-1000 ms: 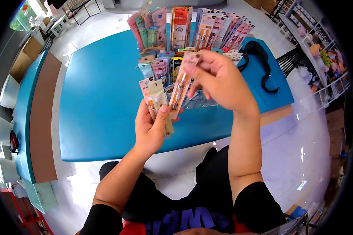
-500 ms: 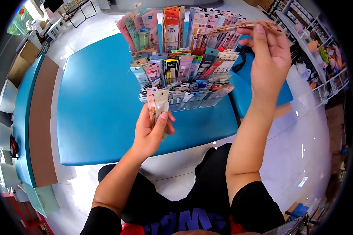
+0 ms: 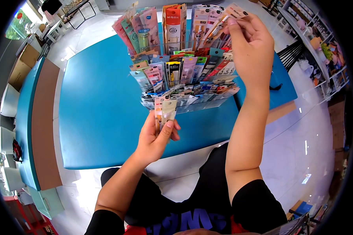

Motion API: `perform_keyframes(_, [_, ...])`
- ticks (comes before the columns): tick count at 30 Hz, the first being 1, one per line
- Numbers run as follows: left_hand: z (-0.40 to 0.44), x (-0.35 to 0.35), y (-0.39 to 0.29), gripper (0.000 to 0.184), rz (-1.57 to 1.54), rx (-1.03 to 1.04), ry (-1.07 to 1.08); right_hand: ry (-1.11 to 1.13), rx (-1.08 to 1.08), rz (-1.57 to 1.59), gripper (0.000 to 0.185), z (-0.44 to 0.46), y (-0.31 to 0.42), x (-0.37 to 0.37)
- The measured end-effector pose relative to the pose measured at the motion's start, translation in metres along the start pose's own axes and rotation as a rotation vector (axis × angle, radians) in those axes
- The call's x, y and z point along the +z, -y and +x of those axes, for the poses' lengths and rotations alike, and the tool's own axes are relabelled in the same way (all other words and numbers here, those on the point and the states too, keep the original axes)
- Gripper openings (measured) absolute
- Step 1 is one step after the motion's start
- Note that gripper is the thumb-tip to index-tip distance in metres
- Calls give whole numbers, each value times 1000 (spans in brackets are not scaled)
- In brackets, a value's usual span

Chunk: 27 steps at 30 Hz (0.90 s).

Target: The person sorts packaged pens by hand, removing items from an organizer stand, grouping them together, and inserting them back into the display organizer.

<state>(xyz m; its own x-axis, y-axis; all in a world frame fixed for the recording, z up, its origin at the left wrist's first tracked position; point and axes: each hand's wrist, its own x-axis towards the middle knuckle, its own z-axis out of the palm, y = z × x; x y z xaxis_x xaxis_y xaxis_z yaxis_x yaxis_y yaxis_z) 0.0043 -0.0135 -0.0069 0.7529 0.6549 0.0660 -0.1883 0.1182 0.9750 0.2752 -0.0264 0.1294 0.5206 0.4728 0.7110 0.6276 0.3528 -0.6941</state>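
Observation:
My left hand (image 3: 157, 135) is closed around a few slim stationery packets (image 3: 165, 112) with pinkish and cream fronts, held upright in front of the rack. A clear tiered display rack (image 3: 202, 105) stands on the blue table, filled with hanging-card packets of pens and similar items. Above its back right section, my right hand (image 3: 253, 47) pinches the top of a pen packet (image 3: 219, 29). That packet slants down to the left, its lower end among the pink packets (image 3: 202, 23) there. My right hand hides part of the rack's right side.
The blue padded table (image 3: 94, 102) extends left of the rack, and a second blue surface (image 3: 280, 88) with a black strap adjoins at right. Another blue-topped counter (image 3: 29, 117) stands far left. Shelves of goods (image 3: 325, 58) line the right.
My right hand has moved left and tilted the pen packet from nearly level to slanting down into the back right section. My left hand still holds its packets, slightly lower and further right in view.

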Motion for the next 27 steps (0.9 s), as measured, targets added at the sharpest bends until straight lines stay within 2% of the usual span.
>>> perform_keyframes(7, [0, 0, 1, 31, -21, -13, 22, 161, 12, -298, 20, -11, -13, 15])
perform_keyframes(10, [2, 5, -3, 30, -37, -8, -23, -32, -134, -446, 21, -13, -2, 21])
perform_keyframes(12, [3, 4, -6, 30, -42, -6, -50, -71, -183, -447, 22, -18, 11, 24])
perform_keyframes(13, [3, 4, -6, 30, -45, -2, -65, -28, -172, -391, 23, -23, 20, 24])
perform_keyframes(15, [4, 1, -4, 31, -95, 19, -90, 255, -55, -265, 23, -35, 37, 20])
perform_keyframes(17, [5, 0, -9, 30, -62, 14, -122, 734, 165, -114, 21, -48, 51, 15])
perform_keyframes(20, [11, 10, -19, 27, -66, 123, -219, 944, 195, -178, 22, -60, 52, 23])
perform_keyframes(23, [12, 12, -19, 28, -103, 158, -238, 1005, 282, -80, 20, -63, 46, 24])
perform_keyframes(27, [13, 11, -12, 31, -131, 178, -252, 951, 414, 39, 20, -58, 46, 16])
